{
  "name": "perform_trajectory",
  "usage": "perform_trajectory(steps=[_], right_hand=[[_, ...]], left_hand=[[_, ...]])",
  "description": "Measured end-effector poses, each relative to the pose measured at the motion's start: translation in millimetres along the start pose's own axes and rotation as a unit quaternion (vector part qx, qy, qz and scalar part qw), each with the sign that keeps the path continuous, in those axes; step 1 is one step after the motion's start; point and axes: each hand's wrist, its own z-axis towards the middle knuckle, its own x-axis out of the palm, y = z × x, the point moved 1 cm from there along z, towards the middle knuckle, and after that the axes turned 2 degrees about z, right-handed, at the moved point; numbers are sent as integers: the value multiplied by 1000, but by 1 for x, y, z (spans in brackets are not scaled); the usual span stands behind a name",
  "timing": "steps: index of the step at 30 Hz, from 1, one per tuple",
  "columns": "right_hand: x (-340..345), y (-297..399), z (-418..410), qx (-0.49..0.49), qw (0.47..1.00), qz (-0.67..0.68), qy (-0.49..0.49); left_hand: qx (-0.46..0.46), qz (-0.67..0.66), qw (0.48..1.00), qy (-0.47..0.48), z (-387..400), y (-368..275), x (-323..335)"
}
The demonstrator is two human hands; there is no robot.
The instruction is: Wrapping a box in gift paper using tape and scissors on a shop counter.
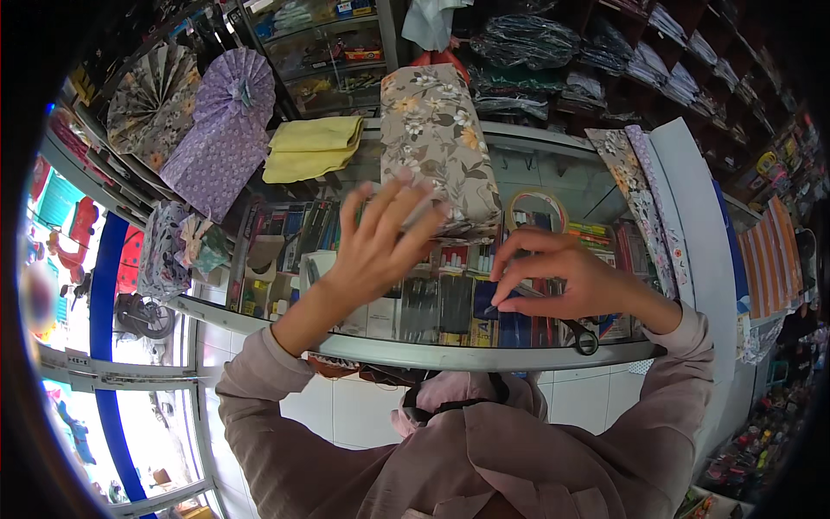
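A box-like parcel in beige floral wrapping paper (438,143) lies on the glass counter in front of me. My left hand (382,243) is over its near left part, fingers spread and somewhat blurred; whether it touches the paper I cannot tell. My right hand (561,276) hovers right of the parcel's near end, thumb and fingers curled towards each other. A small clear or shiny piece (491,310) shows at its fingertips, too small to name. Beyond this hand lies a roll of tape (538,207). Scissors, partly hidden under the right hand, show a dark handle loop (585,342) near the counter's front edge.
Folded yellow cloth (311,150) lies left of the parcel. Further left stand a purple floral package with a pleated fan top (224,130) and other wrapped packages. Rolls of wrapping paper (655,207) lie at the right. The counter's metal front edge (454,357) is close to my body.
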Motion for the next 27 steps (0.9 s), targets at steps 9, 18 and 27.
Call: perform_trajectory(steps=[9,18,27], right_hand=[[1,-26,-14,61,989,115,-75],[5,-56,-16,106,980,104,-133],[2,-26,12,44,979,182,-83]], left_hand=[[-98,-199,944,246,30,18,3],[-129,-246,944,175,17,8,1],[-258,-247,933,37,-20,-11,-9]])
